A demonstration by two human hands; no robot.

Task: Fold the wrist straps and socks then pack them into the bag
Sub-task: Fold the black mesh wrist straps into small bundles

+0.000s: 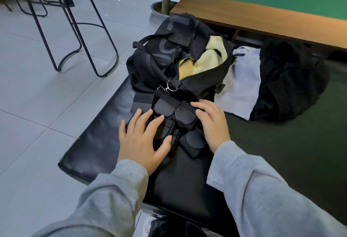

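I observe my left hand [144, 139] and right hand [210, 122] both flat, fingers extended, pressing the black wrist straps [178, 116] on the black mat [105, 143], just before the unzipped bag [174, 62]; grey cloth [242, 84] lies beside it.

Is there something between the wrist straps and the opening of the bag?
Nothing visible. The wrist straps lie under both hands just before the bag; its unzipped opening gapes, showing yellow lining.
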